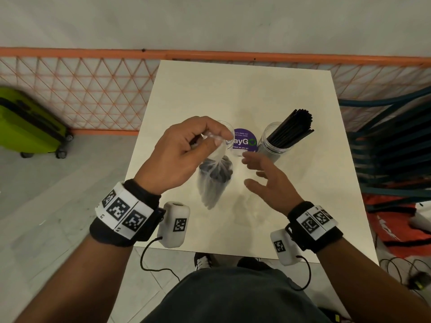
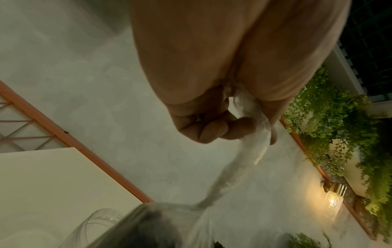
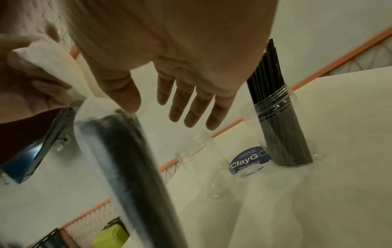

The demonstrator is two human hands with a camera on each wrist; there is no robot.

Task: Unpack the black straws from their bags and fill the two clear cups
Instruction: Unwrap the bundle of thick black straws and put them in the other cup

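Observation:
My left hand grips the twisted neck of a clear plastic bag full of black straws, which hangs above the white table. The same bag and its neck show in both wrist views. My right hand hovers just right of the bag, fingers spread and holding nothing. An empty clear cup stands behind my left hand, mostly hidden in the head view. A second clear cup at the right holds a bundle of black straws.
A round purple sticker lies on the table between the cups. An orange mesh fence runs behind the table. A green suitcase stands on the floor at left, stacked dark chairs at right.

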